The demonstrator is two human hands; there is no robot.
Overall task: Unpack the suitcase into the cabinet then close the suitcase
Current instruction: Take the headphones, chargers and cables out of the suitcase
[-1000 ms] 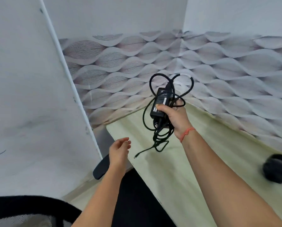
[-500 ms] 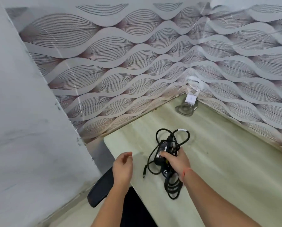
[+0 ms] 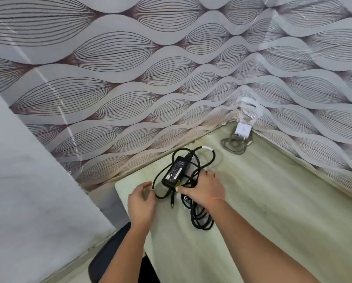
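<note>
Black plastic and rubber make up the task's thing: a power adapter (image 3: 176,170), a flat rectangular brick with a printed label, lying on the pale wood-grain desk (image 3: 273,201) in the middle of the frame. Its long axis runs from lower left to upper right, toward the corner of the wavy-lined wallpaper (image 3: 130,88). Its cable (image 3: 201,219) makes loose loops around and below it. The right hand (image 3: 203,188) is the nearer one: it lies just at the lower right of the brick, fingers curled over the cable loops, thumb tip against the brick's near end. The left hand (image 3: 141,201) is just beside the left loop, fingers loosely bent, holding nothing. I judge that letting go comes next. A small white charger (image 3: 242,130) stands in the corner, upper right.
</note>
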